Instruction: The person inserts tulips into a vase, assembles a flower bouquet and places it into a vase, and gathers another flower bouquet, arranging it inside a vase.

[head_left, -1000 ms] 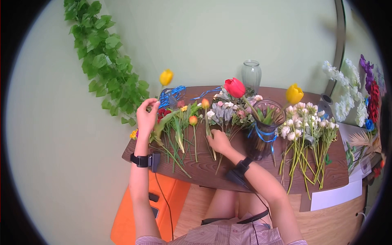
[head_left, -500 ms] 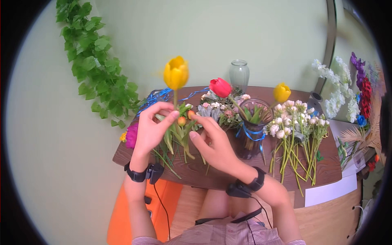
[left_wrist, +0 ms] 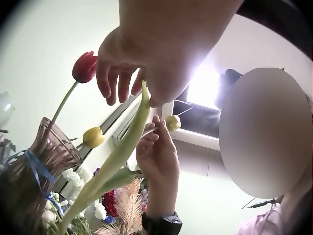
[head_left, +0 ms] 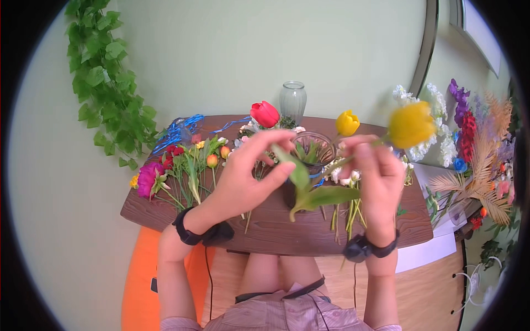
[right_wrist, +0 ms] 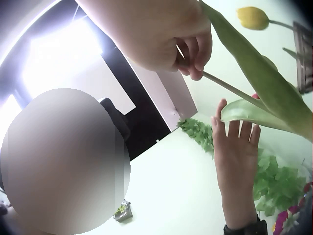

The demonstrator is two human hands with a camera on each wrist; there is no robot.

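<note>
My right hand (head_left: pixel 381 185) pinches the stem of a yellow tulip (head_left: pixel 411 126) just under the bloom, which leans to the right. Its long green leaves (head_left: pixel 328 197) point down and left across the front of the dark glass vase (left_wrist: pixel 45 129). Beside those leaves is my left hand (head_left: pixel 243 179), fingers extended and thumb apart; one leaf tip overlaps its fingertips in the head view. A blue ribbon (left_wrist: pixel 39 169) is tied round the vase. A red tulip (head_left: pixel 265 114) and a second yellow tulip (head_left: pixel 348 122) stand in it.
Loose stems with a magenta flower (head_left: pixel 148 179) and small orange tulips (head_left: pixel 212 160) lie on the table (head_left: pixel 276 234) at left. A clear glass vase (head_left: pixel 292 102) stands behind. White flowers (left_wrist: pixel 49 215) lie right of the dark vase. Blue ribbon strands (head_left: pixel 179 132) sit back left.
The yellow tulip has moved right, from my left hand into my right, towards the dark vase. Both hands are further right along the table. The head view has swung right.
</note>
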